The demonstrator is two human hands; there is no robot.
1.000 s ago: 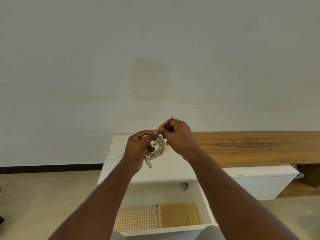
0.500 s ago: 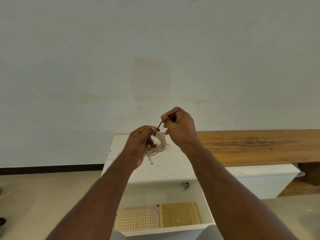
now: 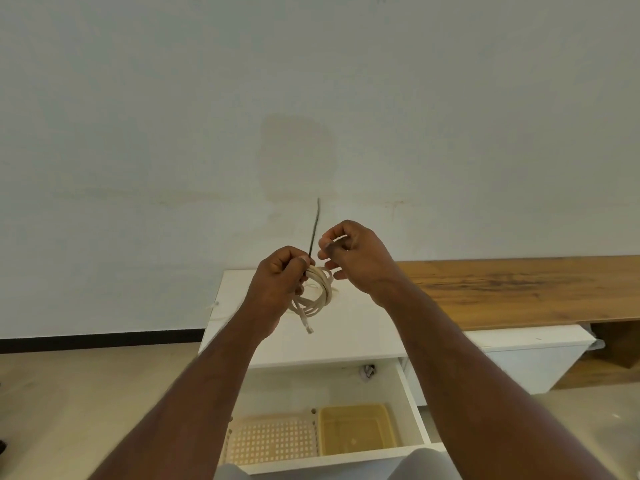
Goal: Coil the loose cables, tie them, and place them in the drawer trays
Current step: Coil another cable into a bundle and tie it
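A cream cable (image 3: pixel 317 294) is coiled into a small loop, and one plug end hangs below it. My left hand (image 3: pixel 278 277) is shut on the coil and pinches the base of a thin black tie (image 3: pixel 314 230), whose tail sticks straight up, free. My right hand (image 3: pixel 358 261) hovers just right of the tie with its fingers curled, and nothing shows in them. Below, the open drawer (image 3: pixel 410 403) holds a perforated cream tray (image 3: pixel 273 441) and a yellow tray (image 3: pixel 356 431).
The white cabinet top (image 3: pixel 353 336) lies under my hands, with a pale cable end (image 3: pixel 215 305) at its left edge. A wooden shelf (image 3: pixel 519 285) runs to the right. A small dark item (image 3: pixel 369 372) sits at the drawer's back. My knees show at the bottom edge.
My right hand drew the black tie upward, then let it go. The tail now stands upright from my left hand's grip. The coil stayed in my left hand.
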